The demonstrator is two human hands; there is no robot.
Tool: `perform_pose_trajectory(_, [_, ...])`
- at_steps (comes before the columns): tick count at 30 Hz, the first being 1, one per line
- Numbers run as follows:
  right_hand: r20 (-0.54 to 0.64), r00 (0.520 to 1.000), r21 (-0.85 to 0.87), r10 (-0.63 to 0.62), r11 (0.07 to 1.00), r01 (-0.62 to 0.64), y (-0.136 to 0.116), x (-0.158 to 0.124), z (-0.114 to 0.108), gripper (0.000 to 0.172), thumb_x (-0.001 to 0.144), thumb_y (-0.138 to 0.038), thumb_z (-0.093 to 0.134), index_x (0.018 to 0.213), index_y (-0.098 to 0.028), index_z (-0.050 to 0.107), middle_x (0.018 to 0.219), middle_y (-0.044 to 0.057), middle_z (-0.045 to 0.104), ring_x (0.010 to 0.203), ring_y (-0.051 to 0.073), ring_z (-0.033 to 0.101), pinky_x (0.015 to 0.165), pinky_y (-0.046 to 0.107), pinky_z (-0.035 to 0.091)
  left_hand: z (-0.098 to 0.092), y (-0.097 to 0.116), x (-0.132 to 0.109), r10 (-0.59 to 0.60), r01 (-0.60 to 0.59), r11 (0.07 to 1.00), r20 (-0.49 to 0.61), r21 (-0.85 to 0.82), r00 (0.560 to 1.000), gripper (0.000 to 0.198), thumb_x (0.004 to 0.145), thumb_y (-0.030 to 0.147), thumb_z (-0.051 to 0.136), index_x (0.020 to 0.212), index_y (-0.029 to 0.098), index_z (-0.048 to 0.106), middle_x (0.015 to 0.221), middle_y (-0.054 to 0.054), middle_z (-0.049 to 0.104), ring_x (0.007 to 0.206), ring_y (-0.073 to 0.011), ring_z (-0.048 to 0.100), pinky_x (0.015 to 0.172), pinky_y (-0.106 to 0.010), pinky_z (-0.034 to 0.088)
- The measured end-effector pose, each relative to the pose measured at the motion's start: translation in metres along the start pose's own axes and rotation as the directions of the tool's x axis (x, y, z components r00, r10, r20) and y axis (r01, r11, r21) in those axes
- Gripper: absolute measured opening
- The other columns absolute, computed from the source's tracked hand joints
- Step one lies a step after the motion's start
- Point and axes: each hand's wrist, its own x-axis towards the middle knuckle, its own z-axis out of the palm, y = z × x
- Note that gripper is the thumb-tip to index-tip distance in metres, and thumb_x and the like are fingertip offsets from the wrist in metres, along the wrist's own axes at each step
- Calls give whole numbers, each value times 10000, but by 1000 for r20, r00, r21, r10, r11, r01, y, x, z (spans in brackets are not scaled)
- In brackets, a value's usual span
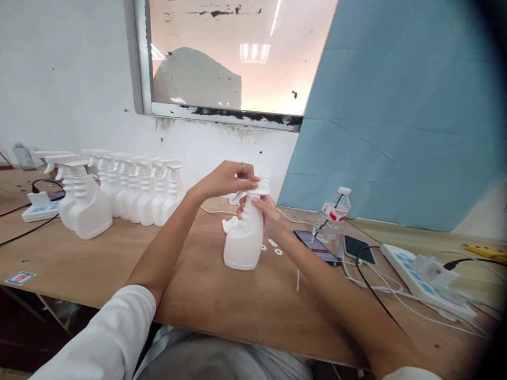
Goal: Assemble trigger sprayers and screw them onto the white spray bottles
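Note:
A white spray bottle (242,240) stands upright on the wooden table in front of me. My left hand (233,178) is at its top, thumb and fingers closed on the white spray head (259,189). My right hand (268,214) wraps round the bottle's neck from the right, just under the head. Beside the bottle's left shoulder lies a white plastic piece (228,225). Small white rings (278,252) lie on the table to the right of the bottle, partly behind my right arm.
Several assembled spray bottles (144,192) stand at the back left, near a power strip (39,211). To the right are a phone (317,247), a water bottle (335,214), a dark phone (359,249) and a power strip (425,282) with tangled cables.

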Motion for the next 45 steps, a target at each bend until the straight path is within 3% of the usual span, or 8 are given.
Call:
perform_pose_trajectory(4, [10,1000,-18,29,999,-28,-1,0,-2,315,750,-436,682,888,-187,546,746,23,592,602,167,608,522,308,516,-3,0,0,1,-1,1000,6,9,1000,168,798,315,639,787,148,650,829,-36,648,747,-118,563,652,-246,433])
perform_pose_trajectory(9, [10,999,-37,50,998,-50,3,-2,-8,376,761,-496,659,932,-175,564,742,52,634,633,187,621,568,329,527,-17,-10,0,7,1,998,119,-63,993,314,789,357,678,1039,167,660,897,-50,671,718,-107,588,638,-240,476])
perform_pose_trajectory(18, [20,1000,-98,-23,995,25,0,-2,1,312,788,-443,698,861,-180,546,632,-5,562,562,155,580,541,299,480,-17,-12,-4,7,15,981,115,-195,993,227,781,331,714,812,118,641,765,-39,631,608,-85,576,602,-242,501])
perform_pose_trajectory(26, [51,993,-78,109,991,-105,-4,3,0,219,775,-341,678,852,-172,563,640,-8,576,544,138,555,541,286,483,-20,-17,-3,-14,35,981,110,-191,994,266,795,377,703,876,128,650,847,-61,648,697,-109,591,677,-261,499])
perform_pose_trajectory(32, [122,948,-113,294,953,-281,-9,4,-4,115,694,-258,637,723,-172,567,617,-3,586,540,124,533,506,240,457,14,-56,-34,-47,28,920,-39,-390,998,492,825,500,644,1202,209,517,1251,-118,548,1097,-189,569,917,-316,466])
perform_pose_trajectory(36, [-73,969,-176,234,954,-243,-7,3,-2,115,641,-237,639,722,-160,615,634,4,601,545,124,545,501,228,444,47,-81,-81,-181,255,872,209,-417,961,561,795,544,662,1221,222,491,1190,-108,589,1118,-222,571,944,-369,459])
perform_pose_trajectory(40, [-15,967,-169,255,952,-254,-6,3,0,152,668,-255,645,791,-166,639,725,16,623,612,137,575,572,255,484,68,-81,-118,-288,392,841,305,-372,908,455,848,516,604,1199,237,527,1221,-81,598,1126,-223,566,969,-381,446])
perform_pose_trajectory(45, [3,984,-250,176,953,-170,-5,2,6,163,734,-303,637,824,-168,656,830,46,648,730,160,608,658,274,500,70,-62,-131,-316,347,925,191,-156,929,420,749,467,712,1088,244,603,1107,-42,658,1011,-230,598,953,-386,451])
